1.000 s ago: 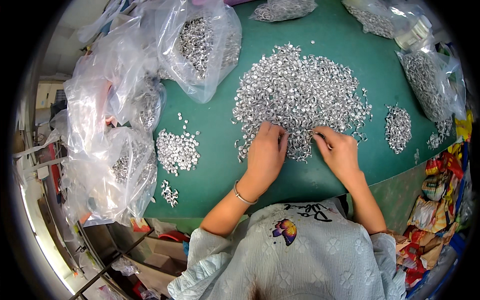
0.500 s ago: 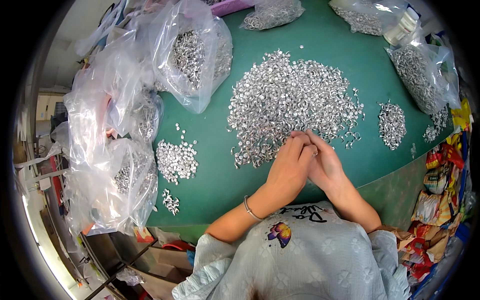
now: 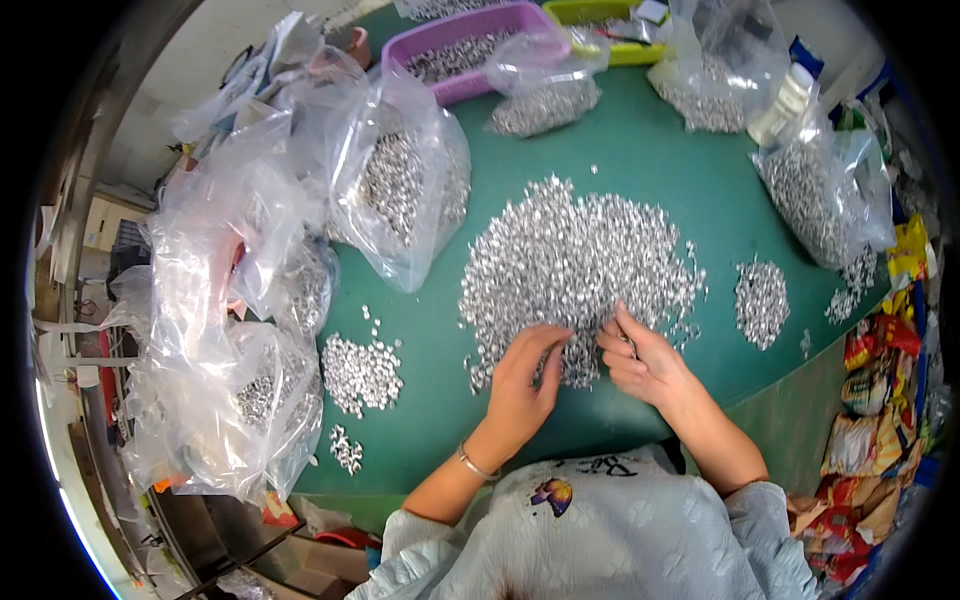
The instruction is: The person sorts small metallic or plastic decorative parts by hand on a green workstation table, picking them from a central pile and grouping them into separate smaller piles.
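Observation:
A wide pile of small curved silvery metal pieces point(image 3: 590, 250) lies in the middle of the green table. My left hand point(image 3: 522, 378) is at the pile's near edge, fingers stretched over the pieces and thumb apart, with nothing visible in its grasp. Just to its right, my right hand point(image 3: 645, 368) is closed, its fingers curled in and its thumb pointing up and away. Whatever lies within those fingers is too small to make out. To the left sit a smaller heap of rounder silvery pieces point(image 3: 362, 375) and a little cluster of curved ones point(image 3: 346, 450).
Clear plastic bags of metal pieces point(image 3: 395, 190) crowd the left side. At the back stand a purple tray point(image 3: 390, 50) and a yellow-green tray point(image 3: 640, 55). Rightward are a small heap point(image 3: 761, 303), a filled bag point(image 3: 815, 200) and a white bottle point(image 3: 782, 108). Colourful packages point(image 3: 870, 395) lie beyond the table's right edge.
My hands, together half a second ago, have come apart. The left has moved left to the pile's near edge. The view has tilted up, showing more of the trays at the back.

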The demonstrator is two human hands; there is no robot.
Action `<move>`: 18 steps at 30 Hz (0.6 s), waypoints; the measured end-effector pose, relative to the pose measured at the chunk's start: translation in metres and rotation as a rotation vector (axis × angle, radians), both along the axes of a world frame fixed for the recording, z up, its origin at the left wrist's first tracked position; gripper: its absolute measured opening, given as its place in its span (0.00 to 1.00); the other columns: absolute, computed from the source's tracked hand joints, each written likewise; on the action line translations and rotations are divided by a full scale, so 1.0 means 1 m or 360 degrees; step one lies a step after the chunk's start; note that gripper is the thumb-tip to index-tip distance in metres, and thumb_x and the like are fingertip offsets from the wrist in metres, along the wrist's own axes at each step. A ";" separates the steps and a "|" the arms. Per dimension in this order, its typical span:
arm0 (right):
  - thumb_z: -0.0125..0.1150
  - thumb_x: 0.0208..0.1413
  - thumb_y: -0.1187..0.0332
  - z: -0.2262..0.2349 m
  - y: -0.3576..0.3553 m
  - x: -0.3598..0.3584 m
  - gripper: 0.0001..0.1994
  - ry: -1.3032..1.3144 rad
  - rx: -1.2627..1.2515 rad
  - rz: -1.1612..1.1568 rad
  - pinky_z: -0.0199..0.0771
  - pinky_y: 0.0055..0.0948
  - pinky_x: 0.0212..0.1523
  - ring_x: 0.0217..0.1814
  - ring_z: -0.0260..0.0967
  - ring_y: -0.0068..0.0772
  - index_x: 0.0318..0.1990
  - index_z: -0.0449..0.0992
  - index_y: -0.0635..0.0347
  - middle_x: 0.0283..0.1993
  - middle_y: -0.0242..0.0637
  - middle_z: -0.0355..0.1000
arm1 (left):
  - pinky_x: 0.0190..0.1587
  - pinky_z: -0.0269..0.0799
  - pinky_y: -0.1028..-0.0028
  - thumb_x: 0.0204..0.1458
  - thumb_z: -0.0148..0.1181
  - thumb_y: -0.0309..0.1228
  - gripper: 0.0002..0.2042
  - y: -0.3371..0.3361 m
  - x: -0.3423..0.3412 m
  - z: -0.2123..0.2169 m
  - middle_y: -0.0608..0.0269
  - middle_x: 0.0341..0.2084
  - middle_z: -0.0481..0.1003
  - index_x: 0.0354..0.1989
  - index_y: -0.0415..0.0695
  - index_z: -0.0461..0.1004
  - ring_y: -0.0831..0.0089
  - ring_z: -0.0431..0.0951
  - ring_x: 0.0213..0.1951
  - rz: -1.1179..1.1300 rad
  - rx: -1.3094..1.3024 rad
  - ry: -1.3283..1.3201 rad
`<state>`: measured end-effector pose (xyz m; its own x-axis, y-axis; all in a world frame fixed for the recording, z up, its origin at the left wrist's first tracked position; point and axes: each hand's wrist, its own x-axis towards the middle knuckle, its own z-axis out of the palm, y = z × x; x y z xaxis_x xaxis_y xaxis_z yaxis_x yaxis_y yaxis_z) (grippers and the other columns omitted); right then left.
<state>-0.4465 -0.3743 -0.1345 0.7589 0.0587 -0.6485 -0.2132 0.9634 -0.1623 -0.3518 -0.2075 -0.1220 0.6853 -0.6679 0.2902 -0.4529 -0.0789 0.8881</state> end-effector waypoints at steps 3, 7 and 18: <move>0.49 0.65 0.54 0.001 -0.028 0.009 0.16 -0.0152 -0.0127 0.0115 0.44 0.19 0.13 0.14 0.45 0.19 0.30 0.67 0.56 0.18 0.27 0.54 | 0.47 0.71 0.68 0.50 0.55 0.15 0.12 0.010 0.010 -0.015 0.52 0.38 0.75 0.43 0.38 0.75 0.54 0.77 0.41 0.0017 0.0189 -0.0115; 0.52 0.64 0.55 0.048 -0.062 0.069 0.15 -0.0043 -0.0705 0.0202 0.47 0.18 0.13 0.15 0.49 0.17 0.32 0.70 0.57 0.17 0.25 0.57 | 0.51 0.69 0.66 0.51 0.57 0.17 0.12 0.024 0.009 -0.029 0.51 0.43 0.73 0.44 0.39 0.75 0.53 0.74 0.46 0.0000 0.0279 -0.0036; 0.61 0.54 0.61 0.076 -0.188 0.278 0.13 -0.0193 -0.4320 0.0812 0.72 0.45 0.41 0.42 0.73 0.55 0.39 0.78 0.62 0.36 0.49 0.76 | 0.54 0.65 0.62 0.48 0.61 0.21 0.14 0.024 0.012 -0.027 0.53 0.47 0.71 0.46 0.41 0.74 0.53 0.70 0.52 0.0051 0.0462 -0.0169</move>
<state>-0.1683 -0.5624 -0.0590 0.9443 -0.1641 0.2851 -0.1245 -0.9805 -0.1520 -0.3402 -0.1837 -0.1487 0.6833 -0.7121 0.1616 -0.5354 -0.3380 0.7740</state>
